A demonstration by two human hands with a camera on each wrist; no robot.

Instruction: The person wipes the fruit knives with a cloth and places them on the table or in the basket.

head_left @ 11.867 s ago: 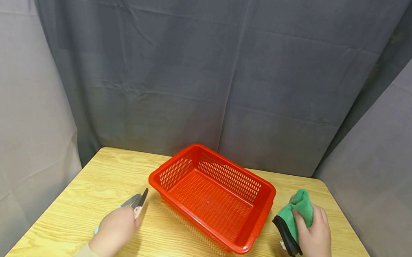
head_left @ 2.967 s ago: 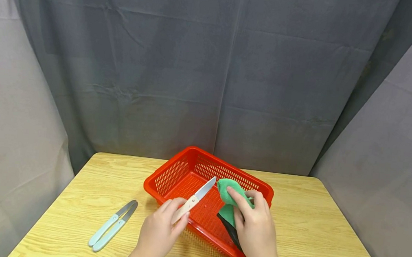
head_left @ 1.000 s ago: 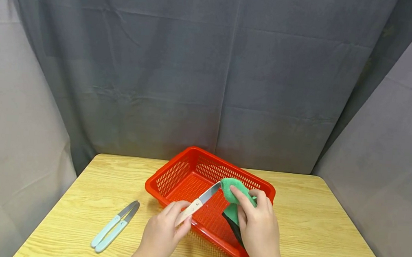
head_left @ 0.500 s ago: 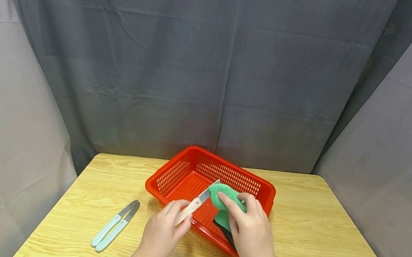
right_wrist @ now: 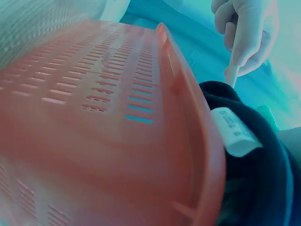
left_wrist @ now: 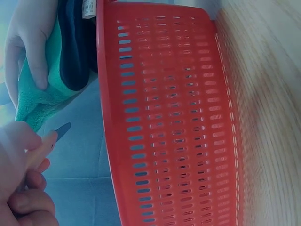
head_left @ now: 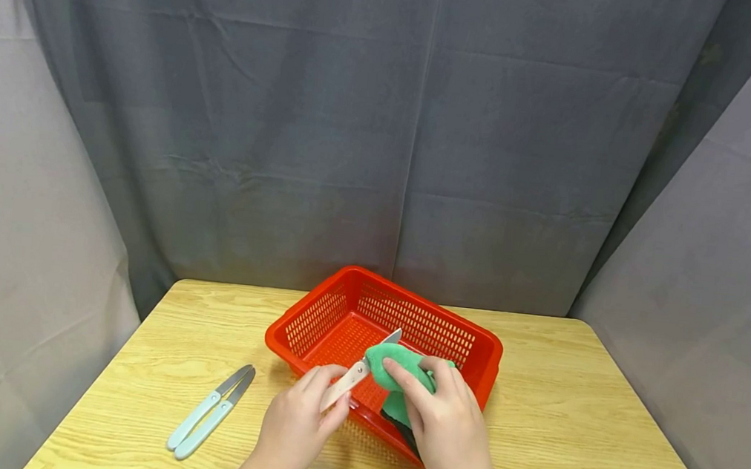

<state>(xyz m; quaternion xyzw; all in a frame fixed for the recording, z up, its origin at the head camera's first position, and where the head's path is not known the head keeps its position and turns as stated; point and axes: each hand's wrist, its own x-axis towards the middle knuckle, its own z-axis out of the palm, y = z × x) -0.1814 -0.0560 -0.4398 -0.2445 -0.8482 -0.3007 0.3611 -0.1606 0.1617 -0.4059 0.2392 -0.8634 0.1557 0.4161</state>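
Observation:
In the head view my left hand (head_left: 295, 425) grips the pale handle of a knife (head_left: 343, 387), its blade pointing up and away over the basket. My right hand (head_left: 449, 427) pinches a green cloth (head_left: 397, 367) with a black edge, folded over the blade near the handle. Only the blade's tip shows beyond the cloth. Below both hands sits a red plastic basket (head_left: 333, 335) with slotted walls; nothing is seen lying in its visible part. The left wrist view shows the cloth (left_wrist: 51, 89) against the blade, and the right wrist view its white label (right_wrist: 235, 132).
Two knives with light blue handles (head_left: 201, 424) lie side by side on the wooden table (head_left: 568, 408), left of the basket. Grey curtains (head_left: 305, 124) hang behind the table and at both sides.
Earlier the left hand was at the table's left and the right hand held the cloth at the right. Over the last second the cloth has slid from the blade's tip towards the handle.

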